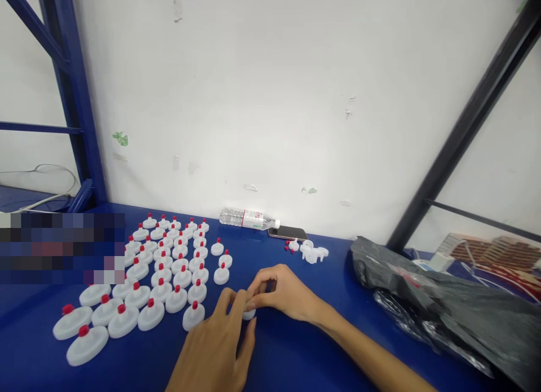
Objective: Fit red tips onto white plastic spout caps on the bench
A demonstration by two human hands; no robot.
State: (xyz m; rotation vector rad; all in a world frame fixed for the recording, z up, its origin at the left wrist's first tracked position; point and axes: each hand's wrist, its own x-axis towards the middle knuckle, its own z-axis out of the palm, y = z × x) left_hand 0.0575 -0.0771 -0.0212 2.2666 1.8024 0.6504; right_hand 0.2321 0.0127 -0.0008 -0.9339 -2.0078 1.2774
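Observation:
My left hand and my right hand meet low in the middle of the view. Between their fingers is a white round cap, mostly covered by them. My left fingers are curled around its side, while my right thumb and fingers pinch at its top; whether a red tip is there is hidden. Left of my hands stand many white round caps with red nozzle tips, in loose rows; the nearest one is just beside my left hand. Farther back lie several white caps without red tips and small loose red tips.
A clear water bottle lies against the wall, beside a dark phone. Grey-black plastic bags cover the right side of the blue tabletop. A blue metal post rises at the left and a dark post at the right.

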